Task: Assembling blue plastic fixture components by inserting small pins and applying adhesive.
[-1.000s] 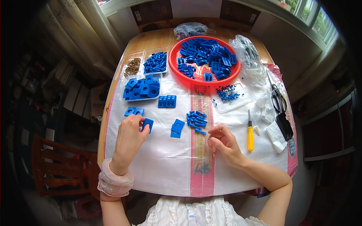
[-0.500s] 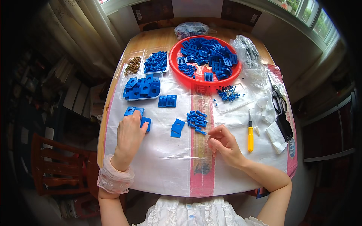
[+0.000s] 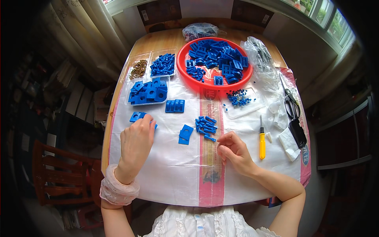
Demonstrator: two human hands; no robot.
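Note:
At the left of the table my left hand (image 3: 137,143) has its fingers closed over a flat blue plastic plate, mostly hidden beneath them. Beside the fingertips lies another blue plate with a round hole (image 3: 135,116). My right hand (image 3: 235,154) rests on the cover, fingers loosely curled, thumb and forefinger apart with nothing visible between them. Near its fingertips is a small pile of blue tapered plastic pieces (image 3: 205,125). Between the hands lie two overlapping blue plates (image 3: 185,134). A little farther off stand joined blue ridged blocks (image 3: 175,106).
Farther back are a clear tray of blue plates (image 3: 161,94), brown screws (image 3: 139,69), a tray of small blue parts (image 3: 162,64) and a red basin (image 3: 181,73) of blue parts. To the right lie tiny blue pieces (image 3: 239,98), a yellow screwdriver (image 3: 262,146) and black scissors (image 3: 292,108).
My left hand has shifted slightly; the plate under its thumb has moved up and is now more covered by the fingers. My right hand has stayed in place.

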